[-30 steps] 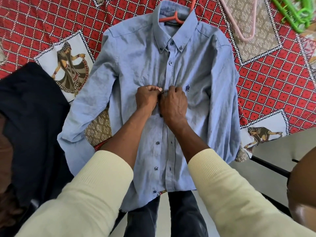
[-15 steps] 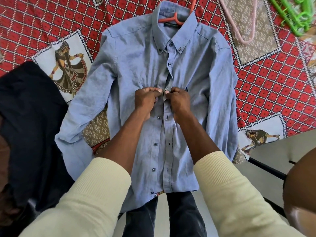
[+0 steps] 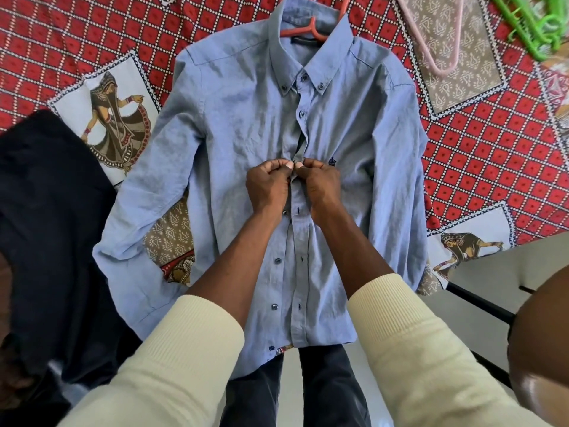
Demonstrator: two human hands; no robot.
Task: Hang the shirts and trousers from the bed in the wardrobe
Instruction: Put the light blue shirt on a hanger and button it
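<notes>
While the blue shirt [image 3: 246, 149] lies flat at the bed's near edge, red hanger [image 3: 303, 30] already in its collar, left hand [image 3: 268, 188] and right hand [image 3: 320, 186] pinch its front mid-chest, buttoning. Lower buttons and all hanging remain.

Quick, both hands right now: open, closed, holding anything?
Left hand: closed, pinching the front placket of the blue shirt.
Right hand: closed, pinching the other edge of the same placket.
</notes>
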